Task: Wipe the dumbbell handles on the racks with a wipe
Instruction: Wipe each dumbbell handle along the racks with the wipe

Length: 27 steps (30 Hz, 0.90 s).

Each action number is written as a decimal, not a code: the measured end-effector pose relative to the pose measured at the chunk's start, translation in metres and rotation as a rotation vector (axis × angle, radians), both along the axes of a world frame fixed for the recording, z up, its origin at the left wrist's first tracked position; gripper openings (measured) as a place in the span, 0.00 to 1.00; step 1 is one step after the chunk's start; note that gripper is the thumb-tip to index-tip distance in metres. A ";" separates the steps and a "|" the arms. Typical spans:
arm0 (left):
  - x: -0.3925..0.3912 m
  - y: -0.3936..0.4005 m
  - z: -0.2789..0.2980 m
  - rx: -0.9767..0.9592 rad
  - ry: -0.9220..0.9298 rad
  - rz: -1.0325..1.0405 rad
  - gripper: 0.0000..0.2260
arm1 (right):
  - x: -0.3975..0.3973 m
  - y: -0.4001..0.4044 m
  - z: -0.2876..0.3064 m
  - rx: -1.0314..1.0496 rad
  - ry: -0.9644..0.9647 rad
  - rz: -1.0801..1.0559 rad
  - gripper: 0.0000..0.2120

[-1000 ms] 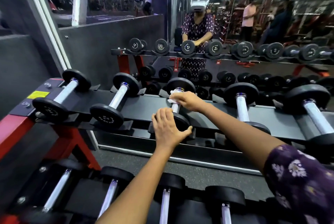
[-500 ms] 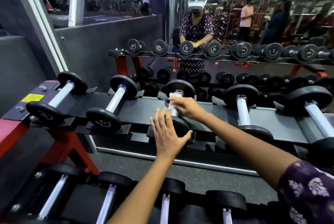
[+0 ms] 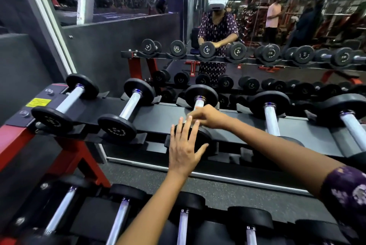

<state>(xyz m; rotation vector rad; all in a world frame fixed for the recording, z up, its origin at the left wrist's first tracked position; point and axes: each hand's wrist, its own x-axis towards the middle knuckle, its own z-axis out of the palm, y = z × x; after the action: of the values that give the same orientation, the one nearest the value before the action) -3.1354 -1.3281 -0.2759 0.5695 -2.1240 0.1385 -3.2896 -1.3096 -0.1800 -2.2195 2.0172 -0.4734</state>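
Dumbbell w/ black round ends & chrome handle (image 3: pixel 198 103), 3rd on rack: right hand (image 3: pixel 206 116) curled round handle, wipe unseen; left hand (image 3: pixel 185 146) fingers spread on near end; handles toward 3 o'clock prob. left.

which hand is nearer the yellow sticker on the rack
Left. The left hand rests open on the near plate of the third dumbbell, to the right of the yellow sticker. The right hand grips that dumbbell's handle, further right still.

Left hand (image 3: pixel 185 146) reaches forward, palm down, fingers (image 3: pixel 179 129) straight and spread, thumb angled out to the right. Right hand (image 3: pixel 208 117) stretches across from the right, fingers curled downward, forearm bare below a purple floral sleeve (image 3: pixel 348 193).
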 end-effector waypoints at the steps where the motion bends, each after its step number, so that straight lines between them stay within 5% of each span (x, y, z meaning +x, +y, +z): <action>1: 0.002 -0.001 0.001 -0.010 -0.024 -0.003 0.31 | -0.008 -0.006 0.007 0.000 0.022 -0.045 0.11; 4: 0.011 0.000 0.002 -0.012 -0.066 -0.031 0.30 | -0.018 -0.013 0.016 0.022 0.080 -0.163 0.14; 15: 0.012 0.012 0.003 0.056 -0.124 0.073 0.45 | 0.007 -0.019 0.029 0.366 0.099 0.011 0.12; 20: 0.007 0.014 0.001 0.071 -0.163 0.104 0.48 | -0.010 -0.005 0.031 0.432 -0.175 -0.035 0.13; 24: 0.003 0.016 0.000 0.086 -0.139 0.105 0.48 | 0.008 -0.010 0.018 0.392 -0.146 0.002 0.21; 27: 0.004 0.016 -0.001 0.080 -0.143 0.097 0.48 | 0.006 -0.012 0.019 0.422 -0.143 -0.006 0.13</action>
<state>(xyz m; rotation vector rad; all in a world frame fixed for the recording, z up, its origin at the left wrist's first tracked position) -3.1315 -1.3124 -0.2773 0.7299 -2.2486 0.1530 -3.2834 -1.3218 -0.1606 -1.8727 1.8450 -0.1776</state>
